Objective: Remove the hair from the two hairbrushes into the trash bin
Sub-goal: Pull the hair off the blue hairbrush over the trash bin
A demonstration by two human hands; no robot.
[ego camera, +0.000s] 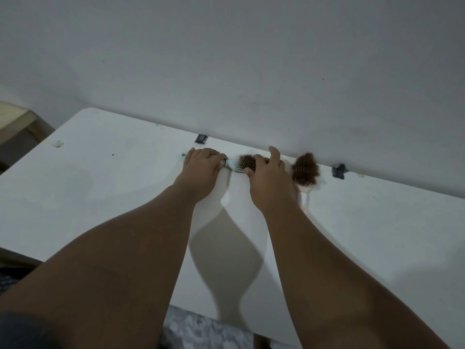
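**Both hands on the mint hairbrush**

Your left hand (202, 162) is curled over the handle of the mint hairbrush (237, 165), which lies on the white tabletop (100, 172) near the wall (226, 59). Your right hand (266, 172) grips the brush's head, thumb at its near edge and fingers over the brown hair (247, 162) in the bristles, index finger lifted. The second hairbrush (305, 172) lies just right of that hand, its head matted with brown hair, its pale handle pointing toward you. Two black clips (201, 138) sit at the tabletop's far edge.

Dim, soft arm shadows, wide-angle edge distortion
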